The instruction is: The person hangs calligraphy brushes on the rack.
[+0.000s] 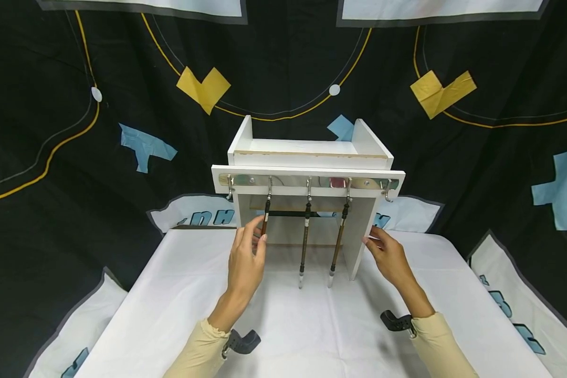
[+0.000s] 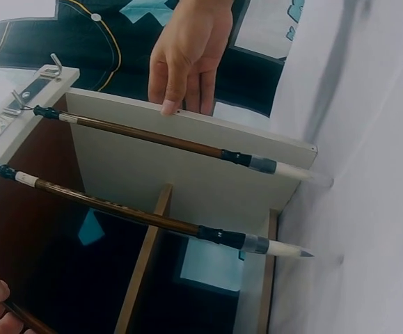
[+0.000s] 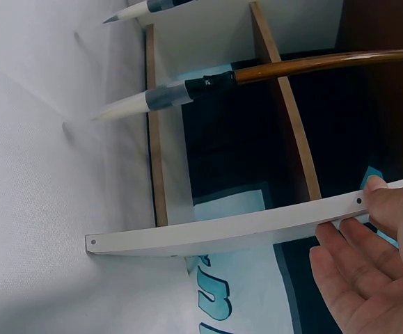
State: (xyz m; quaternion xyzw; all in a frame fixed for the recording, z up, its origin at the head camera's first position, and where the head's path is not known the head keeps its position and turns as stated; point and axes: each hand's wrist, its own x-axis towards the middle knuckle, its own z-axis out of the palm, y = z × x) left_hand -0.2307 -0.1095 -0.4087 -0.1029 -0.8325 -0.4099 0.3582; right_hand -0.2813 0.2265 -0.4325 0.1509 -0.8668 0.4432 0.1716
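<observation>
A white wooden rack point(image 1: 312, 161) stands on the table, with metal hooks along a front rail. Three calligraphy brushes hang from its middle hooks, tips down. My left hand point(image 1: 247, 257) pinches the handle of the leftmost brush point(image 1: 265, 223), whose loop is at its hook; the fingers hide its lower part. The middle brush point(image 1: 305, 241) and the right brush point(image 1: 339, 236) hang free, with pale bristles under clear sleeves. My right hand point(image 1: 391, 260) grips the edge of the rack's right side panel point(image 3: 257, 217), thumb on one face and fingers on the other.
A white cloth covers the table point(image 1: 283, 325). The outer hooks, left point(image 1: 229, 186) and right point(image 1: 387, 190), carry nothing. An open shelf tray point(image 1: 307, 147) tops the rack. Behind hangs a black printed curtain point(image 1: 283, 63) with blue and yellow tape pieces.
</observation>
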